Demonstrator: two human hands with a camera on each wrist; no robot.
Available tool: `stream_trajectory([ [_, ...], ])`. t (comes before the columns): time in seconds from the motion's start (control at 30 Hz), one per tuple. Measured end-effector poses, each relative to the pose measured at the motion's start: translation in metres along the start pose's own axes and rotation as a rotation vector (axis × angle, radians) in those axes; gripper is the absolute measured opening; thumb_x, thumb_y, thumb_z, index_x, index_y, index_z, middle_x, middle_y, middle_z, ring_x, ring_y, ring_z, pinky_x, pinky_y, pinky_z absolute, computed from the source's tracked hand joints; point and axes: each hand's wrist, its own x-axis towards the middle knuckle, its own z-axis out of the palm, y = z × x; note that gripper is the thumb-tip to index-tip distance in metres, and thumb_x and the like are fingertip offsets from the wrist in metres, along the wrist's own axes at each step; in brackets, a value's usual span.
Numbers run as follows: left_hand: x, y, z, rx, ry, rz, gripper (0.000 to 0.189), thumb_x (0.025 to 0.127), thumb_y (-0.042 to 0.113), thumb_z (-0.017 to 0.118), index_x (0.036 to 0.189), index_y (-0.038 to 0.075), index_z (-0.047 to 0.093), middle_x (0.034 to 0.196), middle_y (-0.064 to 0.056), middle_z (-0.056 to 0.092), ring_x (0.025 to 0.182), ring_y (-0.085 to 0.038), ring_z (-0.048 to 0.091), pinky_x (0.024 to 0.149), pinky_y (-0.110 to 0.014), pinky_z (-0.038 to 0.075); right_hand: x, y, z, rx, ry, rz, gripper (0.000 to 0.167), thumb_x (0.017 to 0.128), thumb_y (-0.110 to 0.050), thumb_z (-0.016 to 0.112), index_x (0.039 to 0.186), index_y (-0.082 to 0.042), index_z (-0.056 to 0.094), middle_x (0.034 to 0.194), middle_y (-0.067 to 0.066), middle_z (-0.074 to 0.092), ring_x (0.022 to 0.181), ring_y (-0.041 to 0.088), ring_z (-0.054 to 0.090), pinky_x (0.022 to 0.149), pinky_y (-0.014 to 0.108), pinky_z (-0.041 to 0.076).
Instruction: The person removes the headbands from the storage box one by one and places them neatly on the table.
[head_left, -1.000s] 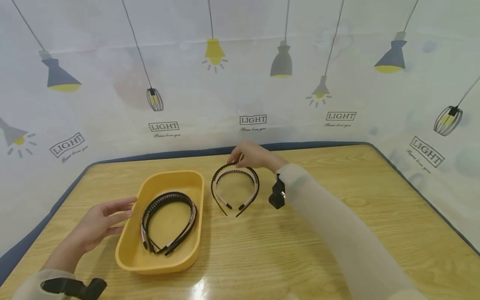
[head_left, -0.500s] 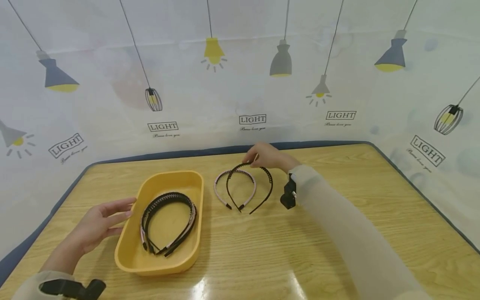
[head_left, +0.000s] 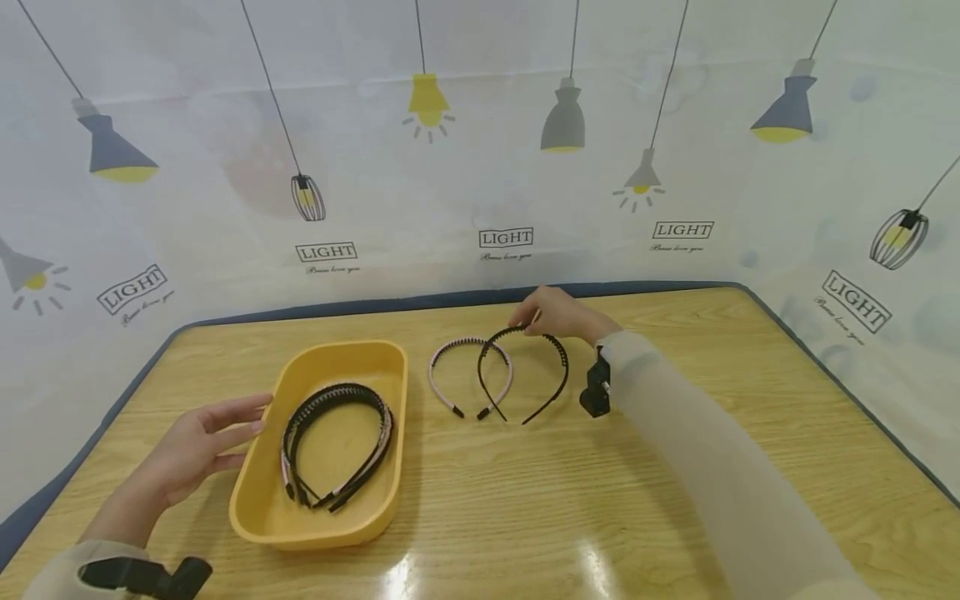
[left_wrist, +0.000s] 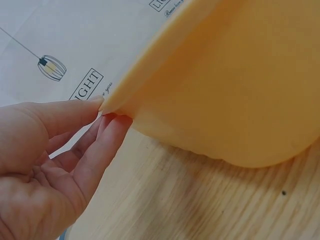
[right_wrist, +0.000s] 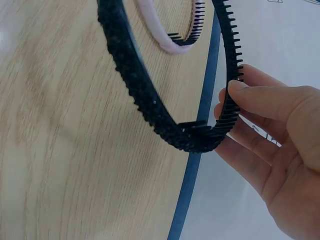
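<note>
My left hand (head_left: 191, 446) is at the left side of a yellow tray (head_left: 397, 467), and the left wrist view shows the thumb at the rim (left_wrist: 145, 65) with fingertips beneath its lip. Inside the tray lie several nested headbands (head_left: 337, 396), mostly black with some pale pink. My right hand (head_left: 558, 315) pinches a thin black toothed headband (head_left: 564, 367) by the top of its arch; its ends point toward me. A pale pink headband (head_left: 433, 375) with black teeth and black tips lies on the table, partly overlapped by the black one in the head view.
The wooden table (head_left: 480, 517) has a dark blue border (head_left: 420, 302) along its back edge. Behind it stands a pale backdrop (head_left: 480, 183) printed with lamps. A black wrist camera (head_left: 597, 387) hangs under my right sleeve.
My right hand has drawn the black headband to the right, off the pink one it had been lined up with. The pink headband, tray and left hand stay nearly in place.
</note>
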Motion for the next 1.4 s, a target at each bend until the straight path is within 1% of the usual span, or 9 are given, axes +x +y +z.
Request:
stream_trajectory([
  [0.27,0.000,-0.001,0.000,0.007,0.013,-0.006,0.046,0.092,0.021,0.057,0.136,0.010,0.046,0.114,0.000,0.046,0.097,0.002,0.053,0.080,-0.035,0.053,-0.006,0.014,-0.002,-0.020,-0.005,0.019,0.025,0.083,0.006,0.061,0.108,0.003,0.066,0.107,0.016,0.063,0.095,0.028,0.060,0.075,0.035,0.054],
  [0.4,0.001,0.000,0.000,0.017,0.017,-0.008,0.048,0.092,0.021,0.057,0.136,0.009,0.045,0.118,-0.007,0.044,0.097,0.003,0.052,0.081,-0.035,0.053,-0.008,0.018,-0.003,-0.011,-0.009,0.038,0.026,0.083,0.007,0.061,0.108,0.003,0.066,0.107,0.017,0.063,0.096,0.029,0.060,0.075,0.035,0.054],
  [0.47,0.000,0.000,0.000,0.019,0.018,-0.008,0.049,0.092,0.022,0.057,0.137,0.008,0.044,0.121,-0.013,0.041,0.097,0.004,0.052,0.081,-0.035,0.053,-0.009,0.021,-0.003,-0.007,-0.010,0.038,0.026,0.083,0.007,0.060,0.108,0.004,0.065,0.108,0.017,0.062,0.096,0.029,0.059,0.075,0.036,0.054],
  [0.6,0.000,0.001,0.000,0.017,0.018,-0.011,0.051,0.092,0.022,0.057,0.138,0.006,0.041,0.126,-0.019,0.037,0.096,0.003,0.052,0.081,-0.035,0.053,-0.011,0.025,-0.004,-0.012,-0.007,0.032,0.026,0.083,0.008,0.060,0.108,0.005,0.065,0.108,0.018,0.062,0.096,0.030,0.059,0.075,0.036,0.054],
  [0.73,0.001,0.000,-0.001,0.013,0.018,-0.012,0.051,0.092,0.022,0.057,0.138,0.005,0.041,0.126,-0.020,0.036,0.096,0.001,0.053,0.081,-0.035,0.053,-0.013,0.026,-0.006,-0.023,0.002,0.038,0.026,0.083,0.008,0.060,0.108,0.005,0.065,0.107,0.018,0.062,0.097,0.031,0.059,0.076,0.037,0.054],
  [0.9,0.001,-0.001,-0.001,0.014,0.015,-0.005,0.050,0.092,0.021,0.057,0.137,0.005,0.042,0.121,-0.014,0.040,0.096,0.000,0.054,0.081,-0.035,0.053,-0.014,0.030,-0.007,-0.029,0.014,0.057,0.025,0.082,0.008,0.060,0.106,0.004,0.066,0.105,0.017,0.064,0.096,0.031,0.059,0.076,0.038,0.054],
  [1.0,0.001,-0.001,-0.001,0.019,0.016,-0.008,0.052,0.092,0.022,0.057,0.138,0.004,0.040,0.124,-0.018,0.038,0.096,0.001,0.054,0.081,-0.035,0.053,-0.014,0.033,-0.007,-0.019,0.012,0.065,0.025,0.082,0.009,0.060,0.106,0.004,0.066,0.105,0.017,0.064,0.096,0.031,0.059,0.077,0.039,0.054],
  [1.17,0.001,-0.001,-0.001,0.032,0.019,-0.012,0.057,0.092,0.023,0.057,0.139,-0.001,0.035,0.131,-0.025,0.032,0.096,0.001,0.055,0.081,-0.035,0.053,-0.015,0.038,-0.009,-0.047,0.014,0.069,0.024,0.082,0.009,0.061,0.106,0.004,0.066,0.105,0.017,0.064,0.095,0.031,0.059,0.077,0.040,0.053],
  [1.4,0.002,-0.002,-0.001,0.032,0.015,-0.006,0.057,0.092,0.023,0.057,0.139,0.000,0.035,0.129,-0.023,0.035,0.096,-0.002,0.056,0.080,-0.036,0.053,-0.017,0.041,-0.011,-0.032,0.008,0.072,0.025,0.081,0.010,0.061,0.105,0.007,0.066,0.105,0.020,0.063,0.095,0.033,0.059,0.074,0.039,0.054],
])
